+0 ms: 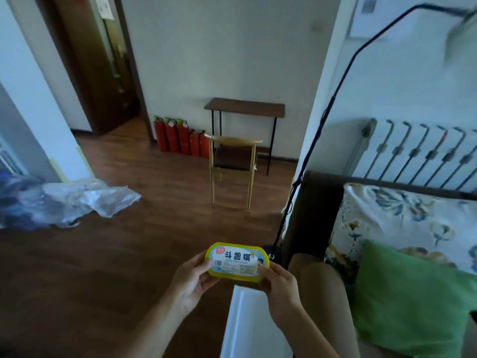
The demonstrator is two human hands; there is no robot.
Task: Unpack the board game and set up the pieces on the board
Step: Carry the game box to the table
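Observation:
A small yellow-rimmed game box (237, 262) with a pale blue label and printed characters is held in the air in front of me, its lid facing up. My left hand (192, 281) grips its left end, thumb on top and fingers underneath. My right hand (280, 286) grips its right end with the thumb on the rim. The box is closed; no board or pieces show.
A white surface (247, 329) lies just below the hands. My bare knee (317, 280) is at the right, beside a bed with a green pillow (402, 298). Ahead stand a wooden chair (232, 164), a narrow table (245, 107) and red fire extinguishers (180, 138). Crumpled plastic (77, 200) lies on the floor at left.

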